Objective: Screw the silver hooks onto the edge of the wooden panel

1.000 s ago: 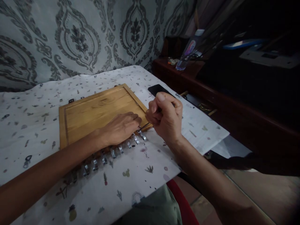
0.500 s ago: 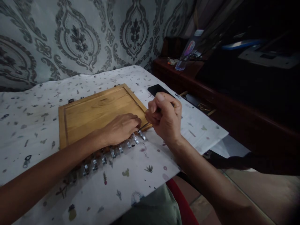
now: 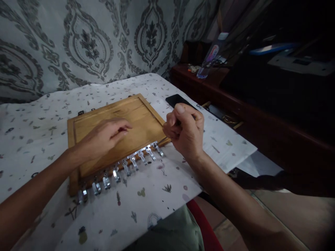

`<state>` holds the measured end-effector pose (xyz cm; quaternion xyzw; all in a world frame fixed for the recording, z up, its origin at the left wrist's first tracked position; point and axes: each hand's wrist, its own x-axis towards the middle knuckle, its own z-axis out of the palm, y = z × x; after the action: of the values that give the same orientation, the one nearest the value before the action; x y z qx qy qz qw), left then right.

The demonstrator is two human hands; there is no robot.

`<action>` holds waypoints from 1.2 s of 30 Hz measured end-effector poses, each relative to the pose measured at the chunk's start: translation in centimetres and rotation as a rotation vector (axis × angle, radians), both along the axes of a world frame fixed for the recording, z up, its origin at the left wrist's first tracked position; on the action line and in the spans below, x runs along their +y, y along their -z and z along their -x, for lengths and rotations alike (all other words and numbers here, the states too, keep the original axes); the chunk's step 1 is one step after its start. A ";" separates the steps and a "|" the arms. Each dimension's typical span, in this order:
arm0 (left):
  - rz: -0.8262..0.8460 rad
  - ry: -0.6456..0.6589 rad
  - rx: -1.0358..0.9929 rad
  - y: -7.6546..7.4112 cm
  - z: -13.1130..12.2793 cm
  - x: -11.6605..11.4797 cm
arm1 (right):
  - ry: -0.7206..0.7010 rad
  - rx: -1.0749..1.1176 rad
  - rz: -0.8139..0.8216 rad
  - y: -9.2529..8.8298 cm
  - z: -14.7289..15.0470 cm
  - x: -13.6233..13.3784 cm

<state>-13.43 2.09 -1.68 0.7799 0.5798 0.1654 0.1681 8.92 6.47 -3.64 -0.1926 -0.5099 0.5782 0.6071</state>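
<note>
Head view: the wooden board point(image 3: 141, 118) lies flat on the patterned tablecloth point(image 3: 146, 195), with its row of metal hooks point(image 3: 133, 161) along the near edge.
Change: the left hand point(image 3: 104, 137) has come off the right end of the hook row and pulled back to the left, over the middle of the board.
Result: every hook now shows, from the near left corner to the right end, where a second ago the fingers covered several.
Meaning: nothing steadies the last hook on the right any more, so the work at that corner looks paused or between hooks.
Left hand pose: palm down, low over the board, fingers loosely bent and spread a little. No object shows in it.
Right hand pose: the right hand point(image 3: 184, 130) has barely moved. It is fisted, thumb on top, and closed tight on a thin tool point(image 3: 162, 140).
Tool: its tip slants down and left to the board's near right corner, just beside the last hook.
Beyond: a dark phone point(image 3: 178, 100) lies on the cloth to the far right of the board.
</note>
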 end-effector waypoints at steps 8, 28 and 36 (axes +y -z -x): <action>0.034 -0.168 -0.072 0.6 3.0 -2.8 | -0.003 0.022 -0.007 -0.1 0.1 -0.1; 0.296 0.270 -0.065 0.4 -7.2 2.6 | 0.018 -0.034 0.004 0.3 -0.3 0.0; 0.259 0.255 -0.016 0.5 -7.5 2.5 | 0.009 -0.013 0.014 0.0 -0.2 -0.1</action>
<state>-5.98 4.58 -2.22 0.8177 0.4911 0.0731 0.2913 9.12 6.36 -3.64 -0.2031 -0.5089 0.5777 0.6050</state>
